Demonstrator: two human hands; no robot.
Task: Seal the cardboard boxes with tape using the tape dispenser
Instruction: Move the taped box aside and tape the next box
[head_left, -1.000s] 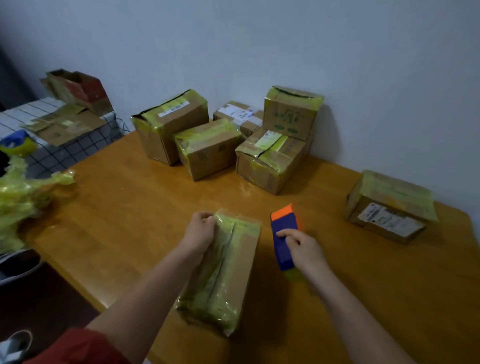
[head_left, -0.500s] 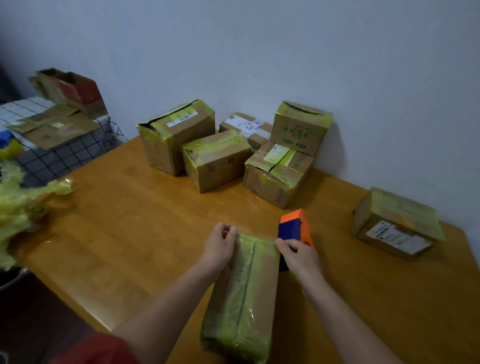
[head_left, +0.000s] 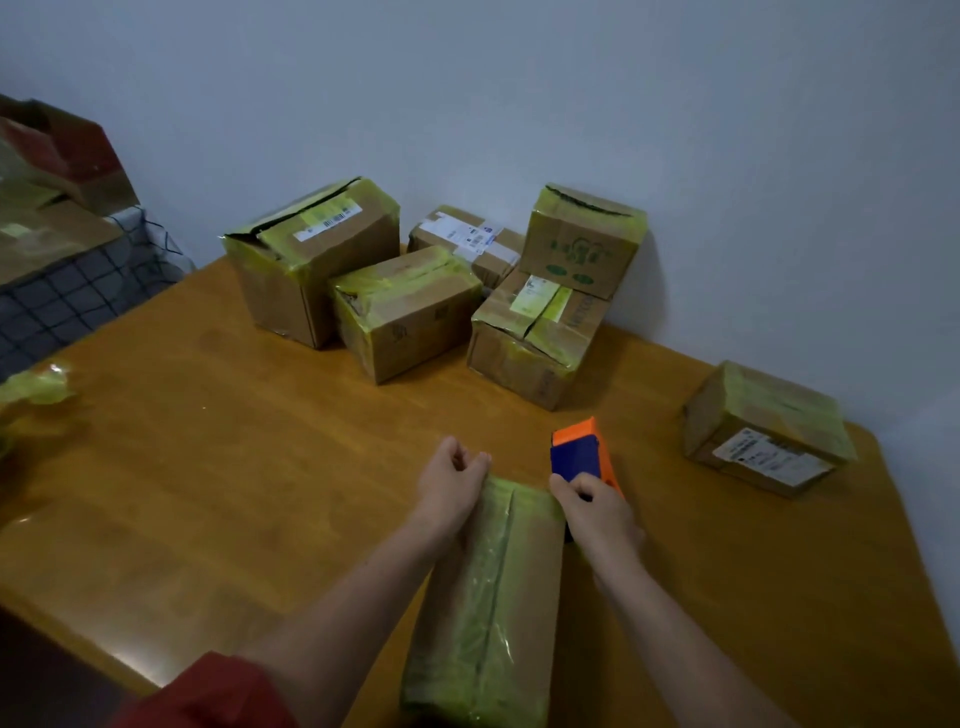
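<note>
- Box (head_left: 498, 597): long brown cardboard with yellow-green tape over the top and ends and a seam down the middle. It lies on the table (head_left: 234, 467).
- Likely light, with soft walls and slick tape film, so hold it by the far-end edges, not the taped top.
- Left hand (head_left: 449, 488): fingers curled, gripping the box's far-left corner.
- Right hand (head_left: 597, 512): fingers wrapped round the dispenser (head_left: 579, 454), blue and orange, just beside the box's far-right corner.
- Dispenser looks like rigid plastic, so a firm grip should be fine.

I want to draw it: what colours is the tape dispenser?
The tape dispenser is blue with an orange end; head view shows it.
</note>
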